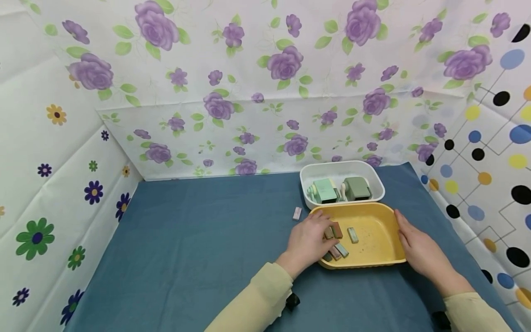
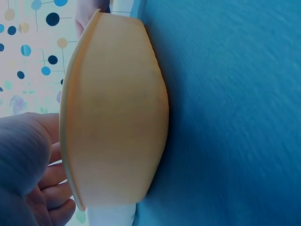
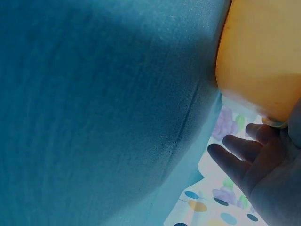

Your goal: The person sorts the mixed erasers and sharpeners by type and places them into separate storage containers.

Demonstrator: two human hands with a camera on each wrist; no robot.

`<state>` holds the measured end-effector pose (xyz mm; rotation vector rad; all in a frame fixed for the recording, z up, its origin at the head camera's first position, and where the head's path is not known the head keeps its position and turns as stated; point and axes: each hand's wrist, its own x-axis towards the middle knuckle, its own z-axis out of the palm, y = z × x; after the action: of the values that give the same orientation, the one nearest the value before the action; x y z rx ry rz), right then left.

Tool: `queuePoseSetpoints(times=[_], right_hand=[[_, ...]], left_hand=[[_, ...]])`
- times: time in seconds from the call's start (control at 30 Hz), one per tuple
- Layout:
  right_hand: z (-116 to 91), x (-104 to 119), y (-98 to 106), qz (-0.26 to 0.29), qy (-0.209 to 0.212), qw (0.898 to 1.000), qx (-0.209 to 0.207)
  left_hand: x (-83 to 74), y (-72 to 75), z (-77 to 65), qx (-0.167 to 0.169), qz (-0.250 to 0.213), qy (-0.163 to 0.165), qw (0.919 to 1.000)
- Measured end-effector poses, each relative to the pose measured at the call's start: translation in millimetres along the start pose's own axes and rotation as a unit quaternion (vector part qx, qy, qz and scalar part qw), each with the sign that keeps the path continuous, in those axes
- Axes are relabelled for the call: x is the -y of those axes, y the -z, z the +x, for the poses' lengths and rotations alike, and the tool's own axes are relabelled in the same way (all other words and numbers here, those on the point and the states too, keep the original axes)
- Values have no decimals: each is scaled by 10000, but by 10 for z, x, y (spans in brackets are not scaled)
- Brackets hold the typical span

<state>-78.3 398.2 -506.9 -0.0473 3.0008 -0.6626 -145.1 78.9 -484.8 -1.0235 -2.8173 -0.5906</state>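
Observation:
A yellow plastic tray [image 1: 375, 265] with rounded corners stands on the blue cloth. My left hand [image 1: 306, 240] reaches over its left end, fingers bent down among several small rectangular blocks [image 1: 341, 249] in brown, pink and grey-green. I cannot tell whether those fingers grip a block. One pale green block [image 1: 352, 235] lies apart from them, nearer the tray's middle. My right hand [image 1: 423, 251] holds the tray's right end, thumb at the rim; in the right wrist view its other fingers [image 3: 230, 162] stretch past the outside wall. A small pale pink block [image 1: 297, 213] lies on the cloth, left of the tray.
Directly behind the yellow tray is a white tray [image 1: 307, 184]. In it sit a mint-green boxy device [image 1: 325, 190] and a darker green one [image 1: 357, 188], each with a knob-like part at its left. Patterned cloth walls enclose the blue table [image 1: 199, 249] at the back and sides.

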Motion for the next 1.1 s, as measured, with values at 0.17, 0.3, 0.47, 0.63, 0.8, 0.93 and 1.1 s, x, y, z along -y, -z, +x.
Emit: queuePoseSetpoints(times=[0.17, 0.3, 0.47, 0.63, 0.8, 0.93, 1.1], right_hand=[[17, -6, -13, 11, -51, 10000, 74], [25, -7, -20, 19, -51, 9999, 90], [22, -17, -13, -37, -12, 10000, 18], [-4, -31, 10, -111, -2, 9999, -73], [12, -5, 5, -55, 6, 10000, -55], [15, 17, -15, -40, 7, 10000, -49], [14, 12, -24, -70, -6, 9999, -82]], left_hand=[[64, 10, -18, -112, 21, -82, 9999], [121, 29, -32, -263, -87, -147, 9995], [186, 66, -40, -410, -255, -124, 9988], [263, 74, -47, -458, -365, -109, 9982], [459, 128, -96, -459, -536, 85, 9975], [692, 208, -149, -262, -688, 491, 9961], [961, 279, -165, 92, -657, 755, 9949]])
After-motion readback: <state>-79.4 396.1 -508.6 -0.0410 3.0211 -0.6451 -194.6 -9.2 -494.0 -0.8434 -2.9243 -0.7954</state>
